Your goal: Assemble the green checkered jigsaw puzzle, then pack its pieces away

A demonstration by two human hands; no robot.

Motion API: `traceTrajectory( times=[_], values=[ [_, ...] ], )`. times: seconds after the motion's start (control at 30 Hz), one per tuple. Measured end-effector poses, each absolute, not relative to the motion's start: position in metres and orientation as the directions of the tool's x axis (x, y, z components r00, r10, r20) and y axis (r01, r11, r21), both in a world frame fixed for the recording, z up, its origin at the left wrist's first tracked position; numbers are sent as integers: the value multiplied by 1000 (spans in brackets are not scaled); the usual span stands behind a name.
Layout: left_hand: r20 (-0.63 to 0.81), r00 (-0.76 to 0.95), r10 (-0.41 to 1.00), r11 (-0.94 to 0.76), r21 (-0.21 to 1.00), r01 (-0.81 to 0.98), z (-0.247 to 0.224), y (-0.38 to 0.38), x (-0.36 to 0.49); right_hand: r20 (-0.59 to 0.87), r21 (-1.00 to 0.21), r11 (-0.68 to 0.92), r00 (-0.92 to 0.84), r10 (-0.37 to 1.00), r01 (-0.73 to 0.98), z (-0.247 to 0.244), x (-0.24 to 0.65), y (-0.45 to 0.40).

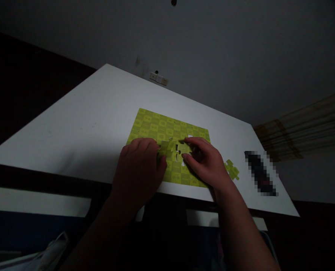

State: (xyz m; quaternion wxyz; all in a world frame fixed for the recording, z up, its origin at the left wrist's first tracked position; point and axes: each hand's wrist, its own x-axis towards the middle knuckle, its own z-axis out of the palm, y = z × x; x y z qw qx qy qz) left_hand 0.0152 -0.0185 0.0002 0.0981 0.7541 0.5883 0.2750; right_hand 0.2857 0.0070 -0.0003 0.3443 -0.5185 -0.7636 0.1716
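Presently, left hand (pixel 141 165) grasps piece (pixel 165 146) between hands, over puzzle (pixel 158 124); right hand (pixel 208 162) curled, grip unclear; loose piece (pixel 232 170) nearer right

The premises appear to be a dimly lit room in a home, though the evidence is modest and an office cannot be ruled out. A white table (pixel 91 113) stands by a plain wall (pixel 226 56), which carries a row of three sockets (pixel 159 79), a small round hole (pixel 156 72) just above them and a dark smudge (pixel 139 62) nearby; a jigsaw puzzle (pixel 156 130) on the tabletop points to domestic use. Brownish striped material (pixel 311 124) at the right, possibly a curtain, and loose pale articles (pixel 51 252) at lower left are too dim to identify, but suit lived-in quarters.
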Motion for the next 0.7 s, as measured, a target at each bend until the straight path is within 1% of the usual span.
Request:
traceTrajectory(
  times=[0.2,0.33,0.5,0.7],
  values=[
    [333,164,928,-307,442,843,-1,-18,17,267,-695,322,-184,946,643,-3,289,4],
    [359,173,917,-320,403,857,-1,-18,18,263,-709,305,-162,951,636,-7,290,7],
    [351,190,917,-322,369,872,-1,-18,18,252,-718,298,-164,954,629,-9,292,12],
    [355,199,913,-332,366,869,0,-18,17,263,-737,304,-158,952,604,-10,293,12]
  ],
)
